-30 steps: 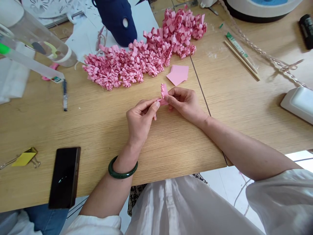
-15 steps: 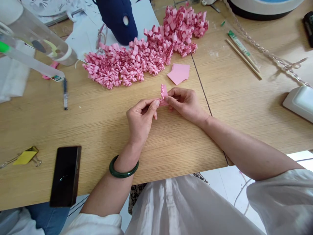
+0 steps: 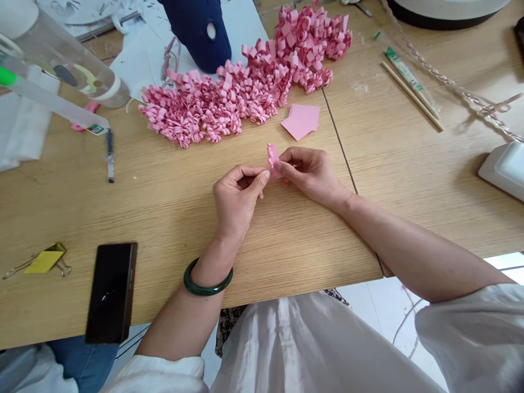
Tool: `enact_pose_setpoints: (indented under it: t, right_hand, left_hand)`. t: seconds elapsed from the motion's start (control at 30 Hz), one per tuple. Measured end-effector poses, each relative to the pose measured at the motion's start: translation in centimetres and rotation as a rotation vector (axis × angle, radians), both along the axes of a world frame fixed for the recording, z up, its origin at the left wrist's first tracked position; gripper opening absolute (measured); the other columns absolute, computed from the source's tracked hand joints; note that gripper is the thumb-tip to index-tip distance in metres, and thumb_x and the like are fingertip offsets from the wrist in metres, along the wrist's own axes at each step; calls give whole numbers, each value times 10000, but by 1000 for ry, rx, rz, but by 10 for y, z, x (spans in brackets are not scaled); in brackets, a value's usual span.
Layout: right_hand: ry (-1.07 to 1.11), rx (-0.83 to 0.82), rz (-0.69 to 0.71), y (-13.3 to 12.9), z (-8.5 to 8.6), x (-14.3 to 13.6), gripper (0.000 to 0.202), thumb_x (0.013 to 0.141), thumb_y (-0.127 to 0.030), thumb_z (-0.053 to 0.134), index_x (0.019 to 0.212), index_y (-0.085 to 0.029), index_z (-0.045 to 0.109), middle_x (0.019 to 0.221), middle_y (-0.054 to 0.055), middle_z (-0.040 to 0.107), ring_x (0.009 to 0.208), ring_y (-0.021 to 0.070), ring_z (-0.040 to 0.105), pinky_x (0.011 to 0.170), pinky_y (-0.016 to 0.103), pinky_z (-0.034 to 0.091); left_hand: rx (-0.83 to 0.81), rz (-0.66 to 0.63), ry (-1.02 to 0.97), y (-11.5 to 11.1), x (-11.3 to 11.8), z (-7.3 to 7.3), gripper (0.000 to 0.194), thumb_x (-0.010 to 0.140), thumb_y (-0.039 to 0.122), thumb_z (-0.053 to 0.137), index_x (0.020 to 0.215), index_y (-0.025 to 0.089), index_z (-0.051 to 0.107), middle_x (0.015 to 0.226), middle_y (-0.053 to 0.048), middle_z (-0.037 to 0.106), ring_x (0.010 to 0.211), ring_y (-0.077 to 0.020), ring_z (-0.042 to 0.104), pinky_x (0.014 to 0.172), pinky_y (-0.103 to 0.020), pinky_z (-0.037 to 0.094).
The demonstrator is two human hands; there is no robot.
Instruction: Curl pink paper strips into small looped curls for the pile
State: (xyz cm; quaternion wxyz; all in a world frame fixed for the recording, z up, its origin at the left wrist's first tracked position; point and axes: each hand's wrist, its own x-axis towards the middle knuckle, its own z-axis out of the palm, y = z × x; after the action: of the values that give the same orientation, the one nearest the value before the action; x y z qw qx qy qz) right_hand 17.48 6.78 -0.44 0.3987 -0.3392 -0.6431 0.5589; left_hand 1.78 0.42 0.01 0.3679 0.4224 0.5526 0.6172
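A small piece of pink paper (image 3: 274, 155) with a row of curled strips along its left edge is between my two hands, above the wooden table. My right hand (image 3: 307, 172) pinches it between thumb and fingers from the right. From the left, thumb and forefinger of my left hand (image 3: 239, 194) are closed at its lower left edge, seemingly on a strip of it. Just beyond lie several flat pink paper pieces (image 3: 302, 121), loosely stacked. Behind them spreads a long heap of pink curled paper pieces (image 3: 221, 101).
A dark blue bottle (image 3: 200, 33) and a clear bottle (image 3: 90, 68) stand behind the heap. To the left lie a pen (image 3: 110, 155), a phone (image 3: 110, 292) and a binder clip (image 3: 51, 255). At right are chopsticks (image 3: 413, 97), a braided cord (image 3: 438, 76) and a white device (image 3: 505, 169).
The fingers of my left hand have shifted slightly along the pink paper's lower edge. My right hand keeps its hold. The whole view has moved a little.
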Motion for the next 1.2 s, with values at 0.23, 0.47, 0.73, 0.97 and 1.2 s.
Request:
enact_pose_setpoints:
  t: [0.23,0.47,0.73,0.97,1.2]
  right_hand:
    - [-17,-21,30,1,2,1,293,947,-422,768,818,-171,687,735,9,682,622,105,553,569,238,482]
    - [-7,3,40,0,3,2,323,945,-457,764,836,-160,699,756,21,696,654,114,565,596,251,479]
    - [-2,33,73,0,0,0,447,924,-578,776,808,-163,659,723,5,642,644,103,536,571,244,432]
    - [52,-36,-1,3,-2,0,349,957,-471,770,818,-192,613,719,-16,624,584,98,575,547,236,477]
    - [23,-8,-14,3,-3,-1,390,960,-525,761,826,-191,612,718,-17,616,577,91,560,531,230,452]
  left_hand:
    - [-76,-29,47,-2,-1,2,105,720,263,870,725,208,780,665,17,718,518,-72,518,498,-217,424]
    - [-130,-3,23,-3,-2,3,157,688,276,899,687,208,758,648,23,702,520,-68,482,488,-219,379]
    - [-120,-39,-46,-1,-2,3,216,650,249,939,665,189,732,689,8,731,561,-70,552,519,-202,425]
    - [-148,-137,-21,0,-4,6,291,721,336,924,953,188,830,963,-61,818,762,-133,714,566,-204,544]
    - [-50,-52,138,-2,-3,2,150,838,342,841,902,207,849,841,-24,790,612,-87,634,578,-216,559]
